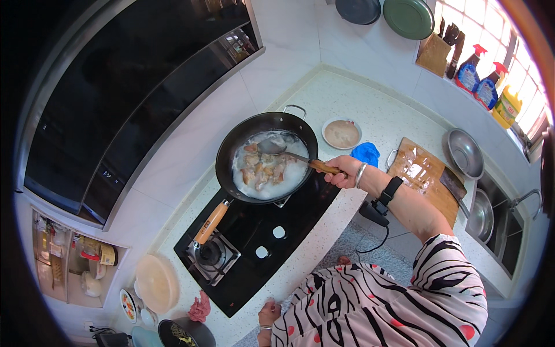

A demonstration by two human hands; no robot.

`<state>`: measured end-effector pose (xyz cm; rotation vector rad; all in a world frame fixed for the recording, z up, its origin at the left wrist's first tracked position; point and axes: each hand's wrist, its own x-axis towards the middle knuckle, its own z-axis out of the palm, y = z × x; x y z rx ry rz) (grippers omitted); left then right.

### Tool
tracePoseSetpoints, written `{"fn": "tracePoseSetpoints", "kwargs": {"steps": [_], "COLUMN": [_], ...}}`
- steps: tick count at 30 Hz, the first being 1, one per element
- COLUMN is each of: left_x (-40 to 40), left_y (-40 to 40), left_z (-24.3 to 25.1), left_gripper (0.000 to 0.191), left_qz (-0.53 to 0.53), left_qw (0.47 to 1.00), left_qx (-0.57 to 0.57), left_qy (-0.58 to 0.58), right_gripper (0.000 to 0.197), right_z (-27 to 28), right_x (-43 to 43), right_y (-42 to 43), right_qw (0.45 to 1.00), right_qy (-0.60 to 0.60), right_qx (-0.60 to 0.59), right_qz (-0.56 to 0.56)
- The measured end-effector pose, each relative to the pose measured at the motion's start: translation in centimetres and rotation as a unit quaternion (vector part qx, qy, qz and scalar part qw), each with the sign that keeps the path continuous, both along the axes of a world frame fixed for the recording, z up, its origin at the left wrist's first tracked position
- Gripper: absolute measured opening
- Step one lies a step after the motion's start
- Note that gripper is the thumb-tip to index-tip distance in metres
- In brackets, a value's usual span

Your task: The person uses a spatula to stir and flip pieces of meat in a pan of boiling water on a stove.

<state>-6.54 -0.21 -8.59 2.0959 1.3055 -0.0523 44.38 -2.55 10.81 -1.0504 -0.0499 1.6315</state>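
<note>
My right hand (344, 170) grips the wooden handle of a metal cooking ladle (272, 146). The bowl of that ladle rests among pieces of meat (262, 171) in cloudy, foamy liquid. All of this is inside a black wok (226, 149) on the far burner, its wooden handle pointing towards the near burner. By the counter's front edge, beside the patterned shirt, my left hand (271, 311) hangs low with its fingers curled; whether it holds anything is not visible.
Right of the wok are a shallow dish (342, 133) of pale liquid, a blue cloth (365, 154) and a cutting board (418, 173) with a cleaver (453, 184). A range hood (130, 99) hangs at left. Below the near burner (211, 253) lie a pink cloth (199, 306) and a dark pot (195, 332).
</note>
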Motion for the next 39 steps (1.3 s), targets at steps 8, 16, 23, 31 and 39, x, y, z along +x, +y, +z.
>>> {"fn": "tracePoseSetpoints", "kwargs": {"steps": [8,16,23,31,39], "left_x": [-1.2,-0.5,0.0,-0.6,1.3], "left_y": [-0.1,-0.8,-1.6,-3.0,-3.7], "left_z": [-1.2,-0.1,0.5,0.9,2.3], "left_gripper": [0.033,0.035,0.036,0.036,0.033], "left_qz": [-0.001,-0.011,0.014,0.025,0.007], "left_qw": [0.999,0.999,0.999,0.999,1.0], "left_qx": [-0.042,-0.03,-0.044,-0.025,0.002], "left_qy": [0.011,0.004,0.003,-0.007,-0.005], "right_gripper": [0.023,0.022,0.025,0.027,0.015], "right_z": [0.0,0.3,-0.3,1.9,6.6], "right_x": [2.2,4.8,4.9,3.8,4.0], "right_y": [0.2,0.5,1.5,0.3,-4.8], "right_qw": [0.999,0.994,0.984,0.976,0.98], "right_qy": [-0.017,-0.076,-0.163,-0.215,-0.196], "right_qx": [-0.032,-0.072,-0.066,-0.027,-0.007], "right_qz": [0.019,0.0,0.039,0.01,-0.025]}}
